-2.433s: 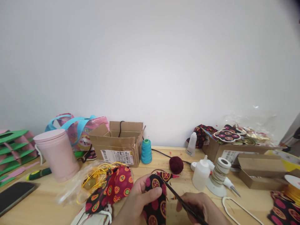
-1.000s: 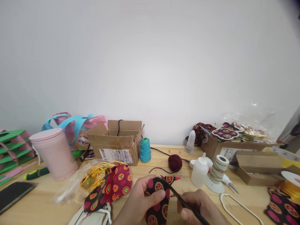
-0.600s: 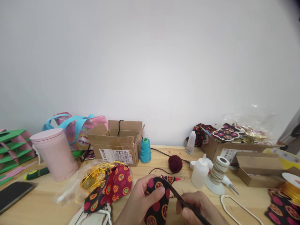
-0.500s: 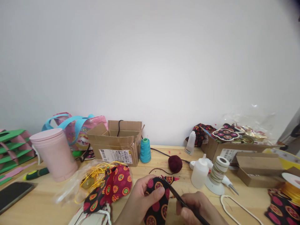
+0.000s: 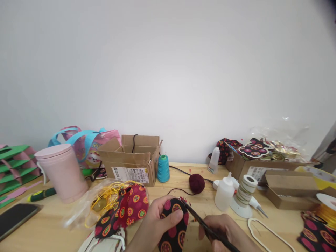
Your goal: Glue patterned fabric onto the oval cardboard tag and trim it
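My left hand (image 5: pixel 156 224) is closed round a padded piece of black fabric with red and orange circles (image 5: pixel 173 227), thumb pressed on its front. My right hand (image 5: pixel 228 234) grips a thin black tool (image 5: pixel 202 224) whose tip rests at the upper right edge of the fabric piece. Both hands sit low at the front edge of the wooden table (image 5: pixel 47 227). A pile of red and black patterned fabric (image 5: pixel 126 206) lies just left of my left hand.
A pink tub (image 5: pixel 63 173), open cardboard box (image 5: pixel 131 159), teal thread spool (image 5: pixel 163 168), dark red yarn ball (image 5: pixel 196 183), white glue bottle (image 5: pixel 223 194), ribbon reel (image 5: pixel 246 190), and boxes of patterned pieces (image 5: pixel 257 157) stand behind. A phone (image 5: pixel 15 217) lies far left.
The small red-tipped fabric scrap that showed behind the tool's tip is gone from sight. My left hand has turned the fabric piece slightly. The tool stays at its upper edge.
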`<state>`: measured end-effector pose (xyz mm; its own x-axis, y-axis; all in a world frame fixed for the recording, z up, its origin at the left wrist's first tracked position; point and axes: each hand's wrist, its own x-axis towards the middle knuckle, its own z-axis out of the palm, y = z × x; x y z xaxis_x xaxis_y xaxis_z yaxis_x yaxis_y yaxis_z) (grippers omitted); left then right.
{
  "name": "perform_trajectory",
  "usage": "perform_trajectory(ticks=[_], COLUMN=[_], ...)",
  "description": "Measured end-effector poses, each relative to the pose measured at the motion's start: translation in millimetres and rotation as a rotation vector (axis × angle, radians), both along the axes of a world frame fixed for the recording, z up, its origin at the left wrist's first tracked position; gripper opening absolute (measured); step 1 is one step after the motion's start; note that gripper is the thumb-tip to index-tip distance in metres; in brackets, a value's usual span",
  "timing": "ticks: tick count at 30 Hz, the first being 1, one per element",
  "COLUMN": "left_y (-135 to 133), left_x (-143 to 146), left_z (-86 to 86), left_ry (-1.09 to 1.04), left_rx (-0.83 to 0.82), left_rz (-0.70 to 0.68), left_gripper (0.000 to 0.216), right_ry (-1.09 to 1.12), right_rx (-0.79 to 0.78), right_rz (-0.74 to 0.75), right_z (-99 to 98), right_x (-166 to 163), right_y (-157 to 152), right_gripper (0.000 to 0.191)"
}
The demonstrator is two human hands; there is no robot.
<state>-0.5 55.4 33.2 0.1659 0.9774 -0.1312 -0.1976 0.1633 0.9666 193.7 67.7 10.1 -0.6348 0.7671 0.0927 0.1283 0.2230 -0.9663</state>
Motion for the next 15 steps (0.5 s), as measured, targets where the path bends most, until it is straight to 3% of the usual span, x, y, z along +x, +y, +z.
perform_trajectory(ticks=[7,11,15], left_y=[1,2,2], left_x=[-3,-4,-4], left_z=[0.2,-2.9,-6.9], left_ry=[0.008,0.059,0.056], left_rx=[0.036,0.036,0.029], left_rz=[-0.043,-0.027,-0.040], left_gripper=[0.028,0.030,0.031], right_ry=[0.033,-0.067,-0.177], right_rx=[-0.177,-0.031,0.107], right_rz=[0.039,-0.010,-0.044], right_z=[0.9,2.0,4.2], right_x=[-3,4,8], right_y=[0,-2,-1], right_gripper=[0.051,0.057,0.050])
